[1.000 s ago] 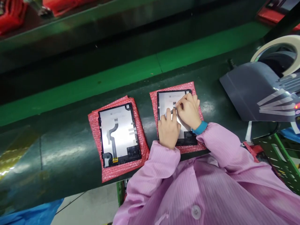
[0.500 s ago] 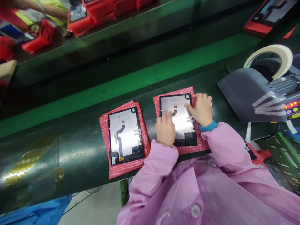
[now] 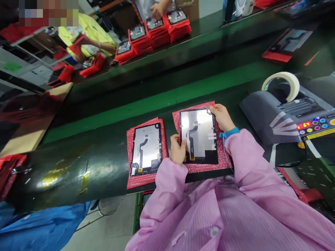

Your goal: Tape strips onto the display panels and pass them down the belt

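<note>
A tablet screen panel [image 3: 205, 139] with a silver back, black frame and dark ribbon cable lies over a red bubble-wrap bag [image 3: 201, 168]. My left hand [image 3: 178, 150] grips the panel's lower left edge, thumb on top and fingers at the side. At the upper right corner, my right hand [image 3: 221, 116] pinches the panel with the thumb over its face; its fingers beneath are partly hidden. A blue wrist strap [image 3: 230, 133] circles my right wrist. To the left, a second screen panel [image 3: 147, 148] rests on another red bubble-wrap bag [image 3: 130, 153].
At right stands a grey tape dispenser [image 3: 272, 115] with lit buttons and a tape roll [image 3: 294, 83]. Across the green bench, red stacks [image 3: 179, 29] carry more panels. One co-worker in yellow [image 3: 89, 31] and another's hand [image 3: 157, 10] are there. A wooden board [image 3: 39, 122] lies left.
My left hand has moved from the panel's face to its left edge. My right hand has closed on the upper right corner. The camera view has shifted, showing more of the far bench.
</note>
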{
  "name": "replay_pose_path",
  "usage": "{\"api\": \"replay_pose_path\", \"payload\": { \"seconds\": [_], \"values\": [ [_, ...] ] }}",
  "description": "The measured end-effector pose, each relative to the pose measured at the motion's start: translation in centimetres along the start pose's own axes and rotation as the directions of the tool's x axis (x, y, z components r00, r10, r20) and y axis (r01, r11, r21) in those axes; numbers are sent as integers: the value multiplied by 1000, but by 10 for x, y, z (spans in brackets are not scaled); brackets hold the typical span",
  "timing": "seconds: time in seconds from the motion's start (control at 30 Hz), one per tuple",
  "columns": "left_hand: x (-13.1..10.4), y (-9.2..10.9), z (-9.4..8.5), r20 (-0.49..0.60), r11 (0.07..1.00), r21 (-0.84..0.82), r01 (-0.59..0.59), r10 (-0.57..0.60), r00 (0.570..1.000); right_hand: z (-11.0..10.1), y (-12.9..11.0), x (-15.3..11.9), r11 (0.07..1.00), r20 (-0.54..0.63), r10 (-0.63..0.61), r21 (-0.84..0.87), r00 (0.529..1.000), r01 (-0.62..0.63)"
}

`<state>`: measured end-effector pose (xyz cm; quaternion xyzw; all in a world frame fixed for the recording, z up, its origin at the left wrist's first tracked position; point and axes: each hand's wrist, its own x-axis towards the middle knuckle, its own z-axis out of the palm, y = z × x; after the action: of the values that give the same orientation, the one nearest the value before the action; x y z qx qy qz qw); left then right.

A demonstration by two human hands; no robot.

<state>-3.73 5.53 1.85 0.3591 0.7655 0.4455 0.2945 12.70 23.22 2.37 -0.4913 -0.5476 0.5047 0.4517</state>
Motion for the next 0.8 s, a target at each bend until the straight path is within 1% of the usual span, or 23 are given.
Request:
{"api": "replay_pose_path", "payload": {
  "seconds": [0.03, 0.07, 0.1, 0.13, 0.17, 0.2, 0.23, 0.27, 0.3, 0.33, 0.37, 0.4, 0.47, 0.5, 0.53, 0.57, 0.6, 0.63, 0.67, 0.7, 0.73, 0.77, 0.8],
  "values": [
    [-2, 0, -2, 58, 985, -165, 48, -39, 998, 0, -2, -3, 990, -19, -8, 141, 1000, 10],
    [-5, 2, -6, 130, 951, -289, 107, -72, 989, 2, -5, -7, 971, -50, -8, 240, 999, 20],
    [-8, 4, -12, 197, 920, -358, 163, -96, 976, 4, -9, -11, 953, -76, -4, 300, 997, 27],
    [-12, 7, -20, 246, 903, -380, 202, -113, 963, 6, -14, -16, 940, -86, -4, 340, 996, 33],
    [-15, 11, -32, 270, 901, -375, 219, -120, 955, 9, -19, -21, 929, -65, 8, 368, 998, 17],
    [-18, 14, -48, 275, 909, -353, 222, -126, 953, 11, -23, -26, 920, -1, 38, 390, 999, -35],
    [-19, 16, -66, 260, 918, -328, 221, -138, 956, 14, -27, -31, 909, 101, 84, 399, 991, -118],
    [-18, 17, -88, 226, 924, -311, 223, -156, 961, 16, -31, -35, 898, 215, 134, 386, 967, -210],
    [-16, 16, -111, 197, 930, -274, 245, -195, 961, 17, -33, -38, 890, 313, 183, 349, 932, -292],
    [-12, 12, -134, 157, 922, -264, 282, -247, 956, 18, -33, -41, 890, 378, 229, 292, 897, -350],
    [-7, 7, -157, 95, 914, -268, 304, -289, 953, 18, -33, -43, 899, 409, 268, 219, 872, -379],
    [-1, -1, -178, 39, 912, -272, 308, -309, 950, 17, -32, -46, 914, 412, 292, 145, 863, -378],
    [13, -19, -212, -32, 918, -208, 337, -351, 936, 10, -29, -53, 952, 396, 281, 0, 874, -307],
    [19, -27, -224, -59, 926, -127, 355, -364, 929, 3, -27, -59, 968, 400, 246, -64, 883, -241],
    [25, -35, -233, -90, 933, -4, 360, -359, 929, -6, -25, -67, 980, 409, 194, -126, 892, -155],
    [31, -39, -239, -123, 919, 169, 357, -340, 932, -17, -23, -77, 980, 416, 129, -190, 900, -52],
    [37, -40, -242, -177, 868, 359, 342, -297, 938, -30, -21, -90, 963, 417, 58, -264, 907, 59],
    [43, -37, -241, -241, 781, 540, 313, -212, 947, -43, -18, -104, 925, 411, -9, -344, 912, 164],
    [51, -29, -235, -288, 682, 680, 269, -89, 953, -57, -14, -119, 863, 397, -78, -433, 915, 261],
    [60, -17, -223, -289, 602, 771, 208, 41, 956, -70, -9, -135, 786, 374, -134, -524, 918, 329],
    [70, 1, -204, -235, 556, 824, 112, 153, 960, -82, -4, -151, 709, 346, -183, -602, 920, 367],
    [83, 23, -177, -135, 566, 824, -24, 237, 962, -93, 2, -164, 639, 310, -229, -667, 923, 383],
    [99, 47, -143, 10, 605, 774, -187, 284, 959, -101, 8, -176, 580, 275, -280, -715, 920, 390]
  ]
}}
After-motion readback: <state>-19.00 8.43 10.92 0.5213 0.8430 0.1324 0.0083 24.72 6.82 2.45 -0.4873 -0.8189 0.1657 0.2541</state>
